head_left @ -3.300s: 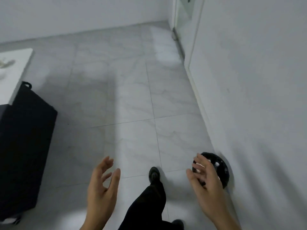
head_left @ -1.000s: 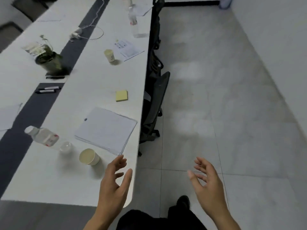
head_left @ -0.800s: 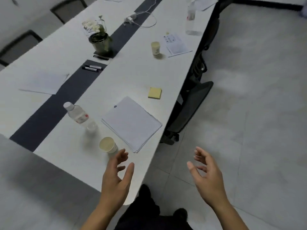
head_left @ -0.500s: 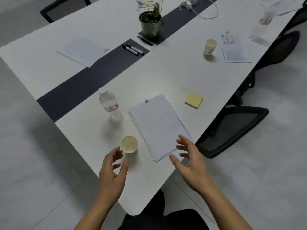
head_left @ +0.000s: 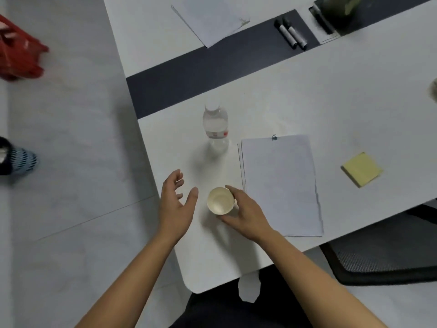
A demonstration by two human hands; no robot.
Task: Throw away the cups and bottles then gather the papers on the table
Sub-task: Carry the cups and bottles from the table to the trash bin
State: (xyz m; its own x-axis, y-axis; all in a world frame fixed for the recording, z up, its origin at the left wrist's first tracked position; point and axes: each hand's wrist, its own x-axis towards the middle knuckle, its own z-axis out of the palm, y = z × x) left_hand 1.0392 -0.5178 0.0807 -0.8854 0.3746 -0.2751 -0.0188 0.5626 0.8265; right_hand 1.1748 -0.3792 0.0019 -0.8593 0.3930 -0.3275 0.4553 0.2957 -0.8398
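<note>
Left hand (head_left: pixel 176 204): spread and relaxed, holding nothing; poised over the left edge of the table (head_left: pixel 331 95), just left of the cup.
Bottle (head_left: pixel 215 125): clear plastic, capped, upright; near the left edge, beyond the cup and apart from it.
Paper cup (head_left: pixel 220 200): upright, mouth up, apparently empty; near the left edge, between the two hands.
Right hand (head_left: pixel 246 213): curled round the cup's right side, thumb on the near wall, fingers on the far wall.
Clipped papers (head_left: pixel 280 185): flat stack along the near edge, just right of the cup; binder clip at the far side.
Sticky pad (head_left: pixel 361 169): yellow, further right, near the near edge.
Step in hand: clearing of cups and bottles, judged just begun; grasp on the nearest cup; papers untouched.
Next move: calls for a light squeeze to avoid crushing the thin wall, then a straight lift, kept upright in case of dregs. Left hand well placed for the bottle. Bin not clearly identifiable in view.
</note>
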